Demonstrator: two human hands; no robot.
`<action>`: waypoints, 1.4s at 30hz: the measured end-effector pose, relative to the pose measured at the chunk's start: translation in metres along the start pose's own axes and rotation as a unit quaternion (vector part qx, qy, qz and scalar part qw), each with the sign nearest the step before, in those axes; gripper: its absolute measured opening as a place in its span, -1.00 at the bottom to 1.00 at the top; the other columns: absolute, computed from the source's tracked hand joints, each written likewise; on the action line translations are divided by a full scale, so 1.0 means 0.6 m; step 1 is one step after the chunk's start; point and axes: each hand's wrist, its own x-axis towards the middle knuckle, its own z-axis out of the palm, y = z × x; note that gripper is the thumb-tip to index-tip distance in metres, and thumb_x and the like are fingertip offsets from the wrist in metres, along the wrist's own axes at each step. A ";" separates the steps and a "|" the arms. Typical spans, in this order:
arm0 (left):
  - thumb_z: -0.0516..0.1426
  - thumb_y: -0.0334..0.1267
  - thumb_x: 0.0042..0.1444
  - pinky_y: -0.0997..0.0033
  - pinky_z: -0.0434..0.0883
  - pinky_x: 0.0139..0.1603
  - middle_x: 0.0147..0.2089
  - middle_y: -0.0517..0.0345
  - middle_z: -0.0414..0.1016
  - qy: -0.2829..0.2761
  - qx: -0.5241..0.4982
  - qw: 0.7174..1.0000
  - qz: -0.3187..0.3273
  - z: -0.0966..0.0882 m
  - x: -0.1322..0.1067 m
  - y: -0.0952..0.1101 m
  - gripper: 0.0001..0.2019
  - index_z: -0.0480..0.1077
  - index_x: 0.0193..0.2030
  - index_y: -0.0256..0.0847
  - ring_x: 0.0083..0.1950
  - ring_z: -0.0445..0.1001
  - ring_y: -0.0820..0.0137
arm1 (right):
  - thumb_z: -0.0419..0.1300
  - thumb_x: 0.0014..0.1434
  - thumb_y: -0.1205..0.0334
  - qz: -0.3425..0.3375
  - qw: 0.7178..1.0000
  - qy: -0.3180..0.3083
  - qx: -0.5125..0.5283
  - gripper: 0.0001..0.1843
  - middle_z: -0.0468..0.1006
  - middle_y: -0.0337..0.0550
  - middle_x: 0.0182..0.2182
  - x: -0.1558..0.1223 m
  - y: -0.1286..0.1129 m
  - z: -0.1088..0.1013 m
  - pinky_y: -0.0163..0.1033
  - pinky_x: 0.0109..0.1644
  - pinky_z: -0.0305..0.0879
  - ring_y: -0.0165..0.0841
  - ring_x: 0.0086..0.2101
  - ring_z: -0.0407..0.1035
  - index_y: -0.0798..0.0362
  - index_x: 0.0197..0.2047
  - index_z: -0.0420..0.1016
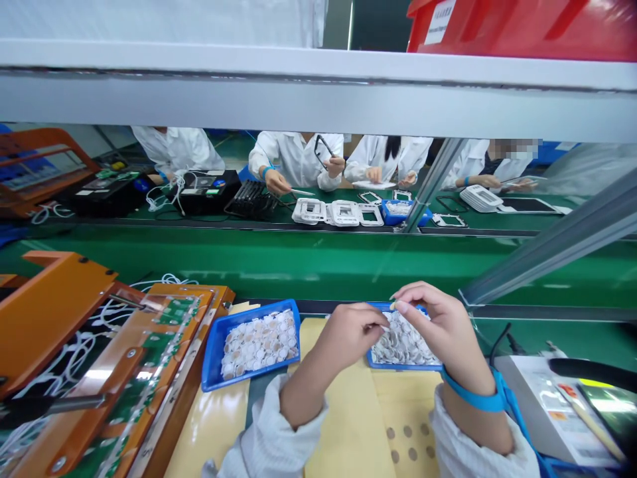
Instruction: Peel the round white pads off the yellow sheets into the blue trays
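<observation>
My left hand (348, 335) is closed in a pinch at the left edge of the right-hand blue tray (405, 366); what its fingertips hold, if anything, is too small to name. Above the same tray, thumb and forefinger of my right hand (440, 325) pinch a small yellowish piece (393, 306). White round discs (403, 345) fill this tray beneath both hands. Left of my left hand stands another blue tray (212, 362), holding whitish and tan discs (259, 342). Yellow sheets (343, 411) lie under my forearms, with several grey-brown round spots (408, 431) near my right wrist.
An orange fixture (54, 318) with green circuit boards and white cables occupies the left. At right are a white box (537, 392) and a slanting metal post (547, 232). A shelf (298, 99) crosses overhead. Co-workers (298, 159) handle frames across the green bench.
</observation>
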 end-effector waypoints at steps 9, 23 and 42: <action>0.37 -0.32 0.23 0.39 0.65 -0.08 0.04 -0.05 0.66 0.169 -0.193 0.966 -0.001 -0.042 -0.019 -0.010 -0.90 0.67 -0.12 -0.18 -0.08 0.68 0.30 | 0.38 0.36 0.08 0.069 0.989 -0.004 0.132 -0.81 0.65 -0.12 -0.24 -0.006 -0.016 0.025 -0.21 -0.17 0.42 -0.25 -0.23 0.54 -0.05 -0.28 0.63; 0.23 -0.24 0.37 0.50 0.58 -0.19 -0.10 0.05 0.56 0.177 -0.230 0.957 -0.024 -0.054 -0.022 -0.003 -0.87 0.61 -0.12 -0.21 -0.17 0.67 0.38 | 0.43 0.32 0.10 0.092 0.972 0.027 0.215 -0.81 0.63 -0.15 -0.27 -0.004 -0.038 0.032 -0.28 -0.19 0.42 -0.32 -0.26 0.51 -0.03 -0.31 0.64; 0.42 -0.32 0.16 0.56 0.61 -0.22 -0.15 0.09 0.64 0.245 -0.238 0.939 -0.043 -0.115 -0.052 -0.001 -0.74 0.69 0.01 -0.13 -0.23 0.67 0.40 | 0.42 0.31 0.13 0.103 0.963 -0.030 0.247 -0.84 0.65 -0.16 -0.26 0.061 -0.075 0.105 -0.26 -0.14 0.43 -0.30 -0.24 0.50 -0.05 -0.31 0.65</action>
